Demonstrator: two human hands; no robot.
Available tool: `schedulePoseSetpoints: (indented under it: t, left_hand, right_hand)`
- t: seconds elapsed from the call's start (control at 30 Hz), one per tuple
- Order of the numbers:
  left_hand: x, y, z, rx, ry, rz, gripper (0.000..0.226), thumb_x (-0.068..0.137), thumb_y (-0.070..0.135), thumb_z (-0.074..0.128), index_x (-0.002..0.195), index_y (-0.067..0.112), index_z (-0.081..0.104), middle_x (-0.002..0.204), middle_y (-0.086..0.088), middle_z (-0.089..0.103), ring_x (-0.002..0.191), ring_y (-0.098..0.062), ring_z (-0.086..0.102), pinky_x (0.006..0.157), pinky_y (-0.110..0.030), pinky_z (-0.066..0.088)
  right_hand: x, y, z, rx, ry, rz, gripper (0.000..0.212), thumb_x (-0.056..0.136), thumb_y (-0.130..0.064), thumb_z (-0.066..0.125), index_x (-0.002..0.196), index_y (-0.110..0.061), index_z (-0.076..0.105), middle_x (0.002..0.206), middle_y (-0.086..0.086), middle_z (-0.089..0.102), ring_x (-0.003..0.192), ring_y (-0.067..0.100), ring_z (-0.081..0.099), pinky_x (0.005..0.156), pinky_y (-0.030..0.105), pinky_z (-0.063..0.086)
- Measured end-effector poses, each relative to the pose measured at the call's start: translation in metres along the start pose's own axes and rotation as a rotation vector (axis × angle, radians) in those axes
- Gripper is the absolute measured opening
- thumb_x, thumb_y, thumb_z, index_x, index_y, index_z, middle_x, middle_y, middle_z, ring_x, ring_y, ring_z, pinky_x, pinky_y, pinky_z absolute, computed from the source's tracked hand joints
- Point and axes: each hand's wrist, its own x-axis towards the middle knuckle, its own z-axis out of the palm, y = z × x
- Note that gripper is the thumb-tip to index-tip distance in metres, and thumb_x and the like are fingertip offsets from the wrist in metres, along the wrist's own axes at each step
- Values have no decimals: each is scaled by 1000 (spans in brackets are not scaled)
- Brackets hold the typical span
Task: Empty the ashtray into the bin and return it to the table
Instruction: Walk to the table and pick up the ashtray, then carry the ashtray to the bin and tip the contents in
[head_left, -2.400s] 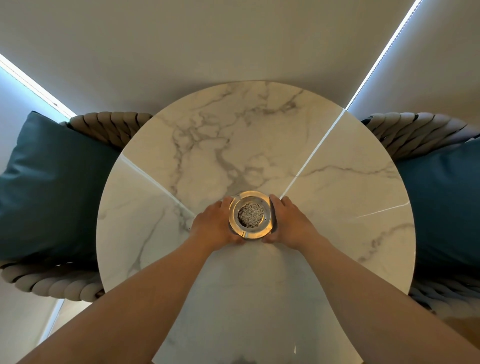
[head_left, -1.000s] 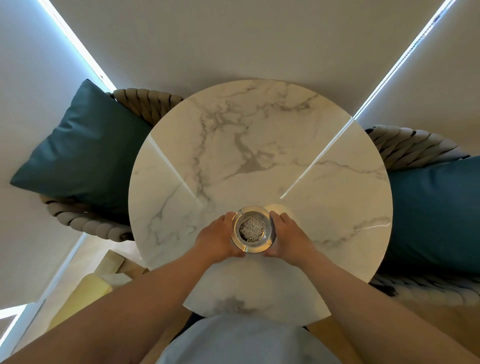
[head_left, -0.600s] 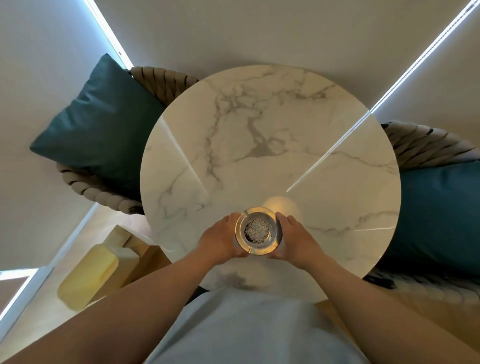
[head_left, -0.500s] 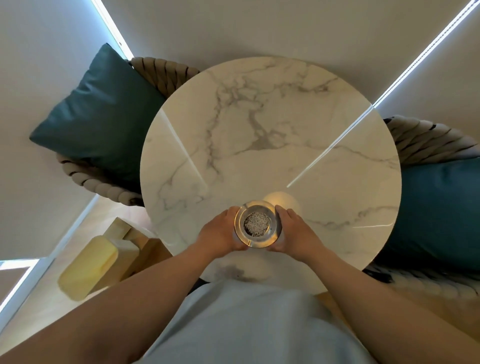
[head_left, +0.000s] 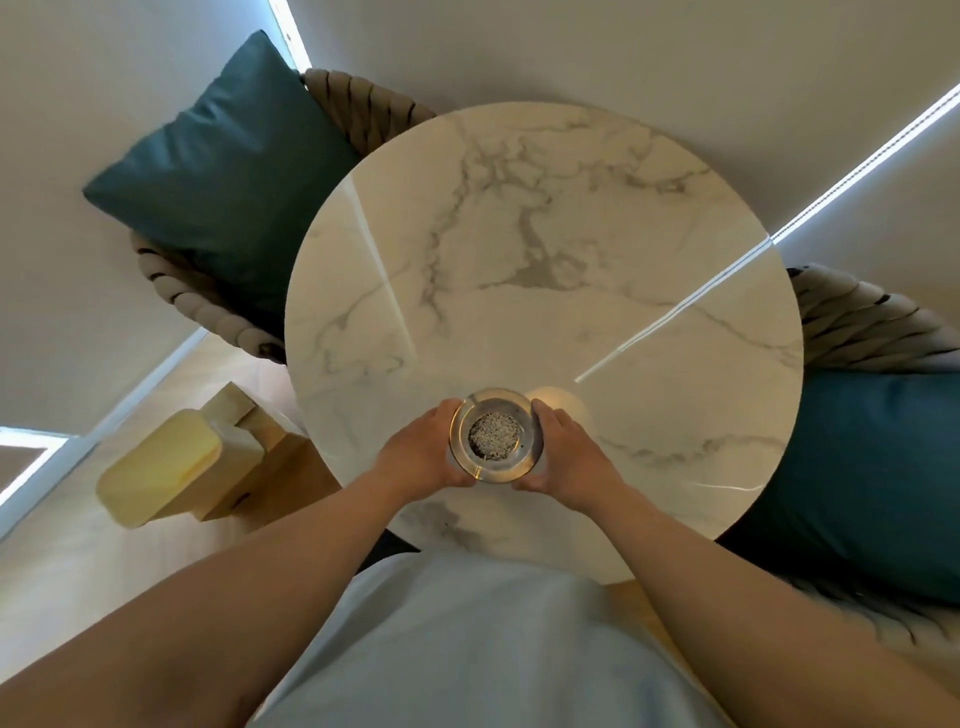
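Note:
A round glass ashtray (head_left: 494, 435) with grey ash in its middle is held above the near part of the round marble table (head_left: 545, 260). My left hand (head_left: 423, 451) grips its left side and my right hand (head_left: 563, 456) grips its right side. A pale round patch of light lies on the tabletop just behind the ashtray. A pale yellow bin with a lid (head_left: 161, 467) stands on the floor at the left, below the table's edge.
Two woven rope chairs with dark teal cushions flank the table, one at the far left (head_left: 223, 171) and one at the right (head_left: 872, 467). A wooden box (head_left: 244, 441) stands beside the yellow bin. My light blue shirt fills the bottom centre.
The ashtray has come off the tabletop and moved toward me in both hands. The view has pulled back and turned left, bringing the yellow bin and floor into sight.

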Motion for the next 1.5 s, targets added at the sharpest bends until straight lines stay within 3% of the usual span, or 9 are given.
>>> schedulePoseSetpoints:
  t: [0.2,0.5,0.6,0.8,0.97,1.07,1.23,1.43,1.5]
  left_hand:
    - [-19,-21,-8,-41,68,-40,92,58,41,87,134,28,38,121,5,60,106,-18,59,89,-44,51]
    - [-69,-90,-37,-137,251,-117,92,54,45,87,130,37,36,118,13,61,106,-12,59,89,-42,52]
    - [-91,-119,-46,-151,307,-141,92,53,50,87,130,38,38,112,20,60,100,-7,59,85,-35,52]
    - [-155,-198,-65,-161,400,-207,96,53,53,87,131,41,34,116,18,59,99,-3,53,83,-28,45]
    - [-212,-266,-83,-220,446,-268,94,53,48,90,130,39,36,118,15,61,104,-8,58,89,-35,52]
    - [-261,-328,-96,-269,504,-341,90,54,50,89,127,38,36,116,15,61,98,-8,59,81,-31,51]
    - [-270,-345,-102,-256,510,-367,96,53,46,91,132,32,38,119,10,61,98,-11,59,78,-27,44]
    - [-275,-358,-106,-333,539,-415,95,48,59,84,128,40,38,116,15,61,98,-10,59,77,-34,52]
    - [-274,-364,-110,-369,568,-429,96,45,62,82,128,41,37,115,17,61,97,-8,58,73,-28,48]
  right_hand:
    - [12,-25,0,-28,-58,-93,110,57,-32,92,145,-12,29,129,12,50,118,31,48,99,44,43]
    - [38,-104,33,-133,-157,-261,110,59,-36,91,146,-17,27,129,7,49,119,26,47,101,42,43]
    - [42,-135,55,-156,-173,-309,105,58,-39,91,142,-20,32,125,4,51,115,24,48,97,41,45]
    - [38,-211,126,-238,-220,-377,105,59,-40,90,142,-23,28,128,2,50,118,22,49,101,41,46]
    - [36,-277,193,-272,-261,-442,110,61,-42,89,146,-25,21,141,1,46,128,22,45,105,36,41]
    - [32,-341,248,-319,-325,-517,105,61,-40,90,142,-31,24,139,-4,47,127,18,47,103,35,44]
    - [38,-360,261,-328,-341,-527,104,60,-38,90,142,-32,25,139,-6,47,128,18,46,105,39,43]
    - [52,-376,272,-357,-399,-553,97,60,-38,90,136,-33,31,134,-8,50,123,15,49,104,40,45]
    - [61,-387,275,-364,-423,-565,94,59,-39,90,134,-33,33,132,-8,52,121,14,49,101,40,47]
